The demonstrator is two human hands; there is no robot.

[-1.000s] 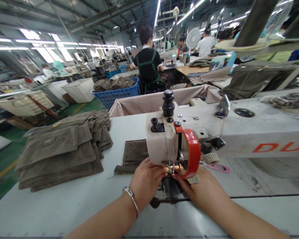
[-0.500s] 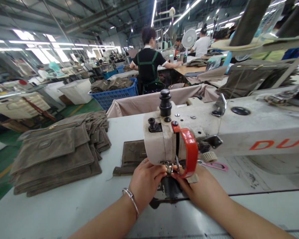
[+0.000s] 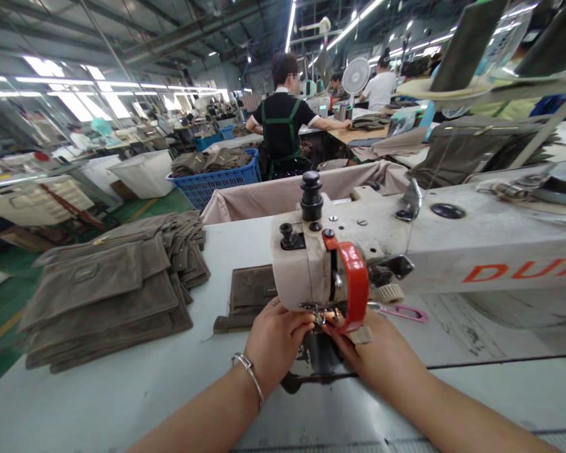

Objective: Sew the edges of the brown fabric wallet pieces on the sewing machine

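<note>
A white sewing machine (image 3: pixel 297 277) with a red guard (image 3: pixel 357 283) stands before me. A brown fabric piece (image 3: pixel 251 288) with a small label lies left of its head, its right part hidden. My left hand (image 3: pixel 274 336), a bracelet at the wrist, has its fingers closed on the near side of this piece, tips at the presser foot (image 3: pixel 319 316). From the right, my right hand (image 3: pixel 382 346) comes up beneath the guard, thumb and fingers closed near the foot; what they grip is hidden. A small beige tab (image 3: pixel 363 335) shows beside it.
A stack of brown fabric pieces (image 3: pixel 99 289) lies on the left of the table. Pink-handled snippers (image 3: pixel 411 313) rest right of the machine head. Beyond are a pink cloth-lined bin (image 3: pixel 249 201), a blue crate (image 3: pixel 217 182) and a co-worker (image 3: pixel 283 119) at another table.
The view has shifted slightly, so the machine appears a little farther left. My hands stay at the presser foot with little visible movement. The co-worker's arm reaches farther right.
</note>
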